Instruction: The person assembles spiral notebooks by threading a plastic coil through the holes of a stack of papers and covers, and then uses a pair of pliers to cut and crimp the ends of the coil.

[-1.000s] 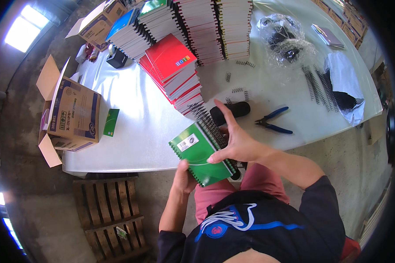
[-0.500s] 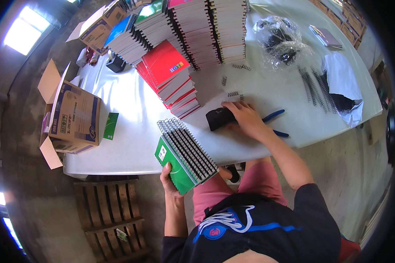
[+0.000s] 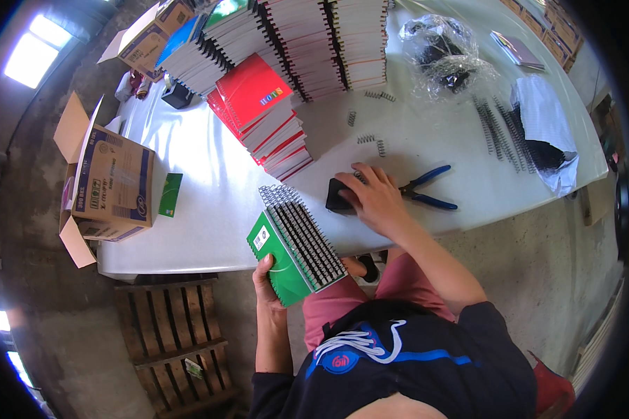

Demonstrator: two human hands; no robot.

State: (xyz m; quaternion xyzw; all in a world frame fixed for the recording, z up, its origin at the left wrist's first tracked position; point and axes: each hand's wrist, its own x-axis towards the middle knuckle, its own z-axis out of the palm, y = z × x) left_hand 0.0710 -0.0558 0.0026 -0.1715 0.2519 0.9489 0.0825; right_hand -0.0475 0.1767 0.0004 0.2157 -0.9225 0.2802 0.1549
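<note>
In my left hand [image 3: 267, 279], a stack of green-covered spiral notebooks [image 3: 286, 276] is gripped by its lower left side, the thumb lying on the top cover. Their wire coils [image 3: 302, 237] face right and up, over the table's front edge. My right hand [image 3: 379, 199] is curled over a black block-shaped object [image 3: 338, 195] on the table, fingers bent across its top; its kind is not clear. Just right of that hand lie pliers with blue handles [image 3: 430, 188], handles spread, their jaws hidden by the hand. Short loose wire coils [image 3: 366, 140] lie beyond the fingers.
A short stack of red notebooks [image 3: 258, 94] stands before tall notebook stacks [image 3: 300, 49]. Left are an open cardboard box [image 3: 115, 181] and a green card [image 3: 170, 195]. Long black coils [image 3: 493, 129], crumpled clear plastic [image 3: 444, 63] and a white wrapper [image 3: 546, 133] lie right.
My right hand has shifted slightly left and farther over the black object. More of the pliers shows beside it. The notebooks in my left hand stay nearly where they were.
</note>
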